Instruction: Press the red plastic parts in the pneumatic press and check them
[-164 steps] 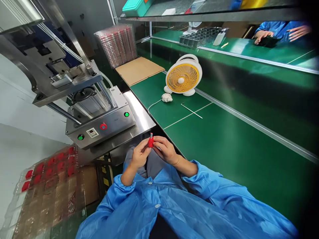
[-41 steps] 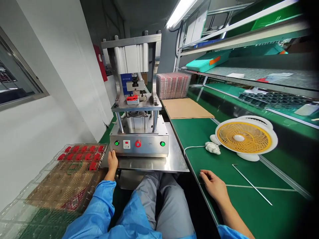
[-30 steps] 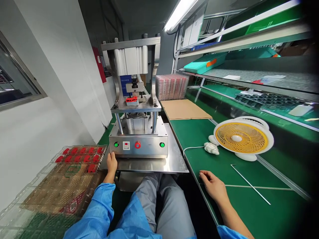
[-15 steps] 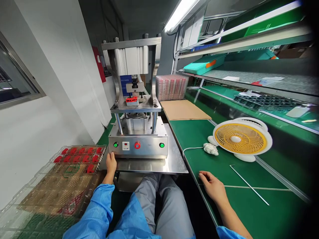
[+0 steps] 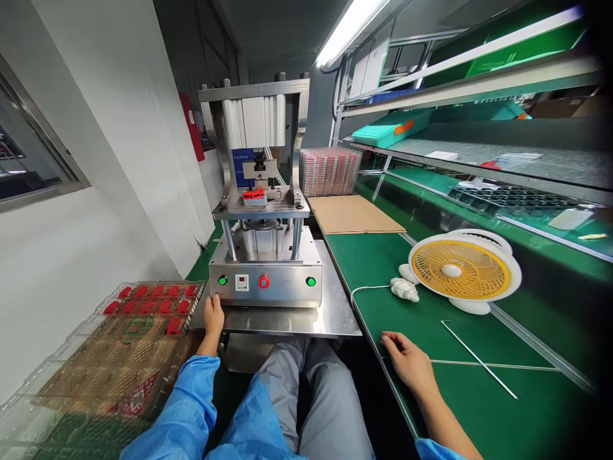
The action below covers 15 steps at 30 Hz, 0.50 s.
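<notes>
Where the head view looks down on the workplace, the items are as follows.

Left hand (image 5: 213, 313): at the lower left front corner of the press, over the edge of the steel stand (image 5: 292, 321); thumb up, fingers bunched; whether clamped on an edge or merely laid against it cannot be told.

Right hand (image 5: 410, 364): resting on the green worktop (image 5: 352, 255) at its near edge, fingers loosely curled; whether the fingertips meet cannot be told.

Press (image 5: 301, 292): metal, upright on the stand; front panel with a green button (image 5: 223, 280) near the left end, a small display (image 5: 242, 282), a red button (image 5: 264, 282) at the middle and a second green button (image 5: 311, 281) near the right end.

Red part (image 5: 253, 193): one, on a silver block (image 5: 255, 202) on the upper plate of the press, beneath the press head; contact between them too small to tell.

Clear tray (image 5: 90, 367): compartmented, left of the press; red pieces (image 5: 174, 325) in the two far rows, one more in the next row at its right end.

On the worktop: cardboard sheet (image 5: 357, 215); yellow-and-white fan (image 5: 483, 265); bundled white cord (image 5: 405, 289), just beside the fan; thin hooked rod (image 5: 472, 351), near the right hand.
</notes>
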Each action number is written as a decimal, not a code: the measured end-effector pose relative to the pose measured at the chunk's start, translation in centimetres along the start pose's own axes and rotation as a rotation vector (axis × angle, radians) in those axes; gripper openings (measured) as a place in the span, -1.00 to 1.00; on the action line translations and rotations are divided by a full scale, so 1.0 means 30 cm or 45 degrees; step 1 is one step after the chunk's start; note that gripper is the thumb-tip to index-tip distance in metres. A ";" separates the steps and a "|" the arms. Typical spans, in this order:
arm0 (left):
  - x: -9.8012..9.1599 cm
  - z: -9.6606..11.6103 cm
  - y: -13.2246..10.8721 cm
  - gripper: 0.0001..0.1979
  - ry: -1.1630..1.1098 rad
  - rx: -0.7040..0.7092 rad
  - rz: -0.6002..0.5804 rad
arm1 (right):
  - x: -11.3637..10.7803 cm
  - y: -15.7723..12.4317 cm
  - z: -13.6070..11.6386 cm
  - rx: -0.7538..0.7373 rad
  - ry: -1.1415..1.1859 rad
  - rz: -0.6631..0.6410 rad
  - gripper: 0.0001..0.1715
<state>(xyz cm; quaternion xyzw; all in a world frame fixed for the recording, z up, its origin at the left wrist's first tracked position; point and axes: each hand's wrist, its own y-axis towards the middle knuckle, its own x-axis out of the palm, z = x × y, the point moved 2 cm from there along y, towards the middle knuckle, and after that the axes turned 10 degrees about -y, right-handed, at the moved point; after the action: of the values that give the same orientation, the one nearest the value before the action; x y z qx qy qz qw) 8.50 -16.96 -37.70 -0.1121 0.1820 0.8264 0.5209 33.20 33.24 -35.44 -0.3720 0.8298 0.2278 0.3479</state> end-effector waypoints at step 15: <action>0.000 0.005 0.006 -0.54 0.034 -0.019 -0.003 | 0.007 0.008 0.006 -0.027 0.010 -0.016 -0.34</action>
<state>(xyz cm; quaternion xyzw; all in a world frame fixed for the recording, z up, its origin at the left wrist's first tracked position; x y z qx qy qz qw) 8.34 -16.97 -37.53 -0.1269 0.1826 0.8256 0.5186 33.00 33.40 -35.70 -0.3819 0.8264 0.2330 0.3420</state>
